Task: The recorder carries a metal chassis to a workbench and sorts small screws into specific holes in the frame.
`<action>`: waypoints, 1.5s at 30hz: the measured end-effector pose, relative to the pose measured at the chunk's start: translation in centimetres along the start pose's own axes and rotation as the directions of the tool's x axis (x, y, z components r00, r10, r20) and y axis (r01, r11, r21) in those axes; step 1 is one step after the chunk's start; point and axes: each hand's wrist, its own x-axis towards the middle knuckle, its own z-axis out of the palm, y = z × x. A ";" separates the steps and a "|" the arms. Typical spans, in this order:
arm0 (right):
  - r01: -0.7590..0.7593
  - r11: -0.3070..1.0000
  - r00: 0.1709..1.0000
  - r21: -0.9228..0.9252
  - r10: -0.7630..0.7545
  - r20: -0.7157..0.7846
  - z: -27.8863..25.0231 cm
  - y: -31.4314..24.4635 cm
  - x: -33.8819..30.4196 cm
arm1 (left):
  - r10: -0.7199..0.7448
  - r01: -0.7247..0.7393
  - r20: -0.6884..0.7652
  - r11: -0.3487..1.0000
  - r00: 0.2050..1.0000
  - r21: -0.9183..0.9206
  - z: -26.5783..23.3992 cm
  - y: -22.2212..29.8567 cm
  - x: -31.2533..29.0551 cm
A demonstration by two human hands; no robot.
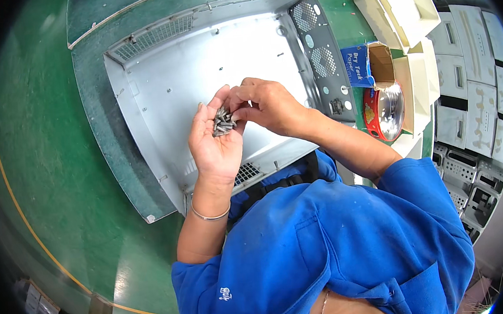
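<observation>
A small heap of grey metal fasteners (223,122), short and rod-like, lies in the cupped palm of my left hand (216,148). From the right, my right hand (268,105) reaches over the heap with thumb and fingers pinched together at its edge. What sits between those fingertips is too small to make out. Both hands are above an open metal chassis (197,67), a shallow grey tray with raised walls. Several small studs stand on its floor. Its dark right wall has round perforated vents (322,61), and a mesh grille (156,37) runs along the far wall.
The chassis rests on a green-topped table (103,115). Right of it stand a blue cardboard box (358,66), a round red tin (372,115) and cream plastic bins (394,13). Grey metal panels (470,51) are stacked at far right. Green floor (38,144) spreads left.
</observation>
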 end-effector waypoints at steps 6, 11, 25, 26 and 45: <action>-0.041 0.943 0.990 0.331 0.082 -0.112 0.3 1.3 -0.4 | -0.018 0.019 -0.019 0.998 1.000 0.061 0.4 -0.2 -0.1; -0.119 0.848 0.987 0.517 0.158 -0.031 -0.5 0.4 -0.4 | -0.021 0.027 -0.024 0.964 0.999 0.266 0.6 -0.7 -0.1; -0.250 0.926 0.968 -0.283 0.248 -0.045 -3.6 9.5 -5.1 | 0.015 -0.008 -0.042 0.989 0.999 0.146 0.0 -0.2 0.0; -0.285 0.910 0.956 -0.302 0.294 -0.018 -3.4 9.5 -5.7 | 0.014 -0.008 -0.038 0.990 0.999 0.143 -0.1 -0.1 0.0; -0.240 0.862 0.970 -0.446 0.235 -0.068 -1.5 11.5 -6.6 | 0.039 -0.037 -0.020 0.996 0.999 0.083 -0.2 0.4 0.0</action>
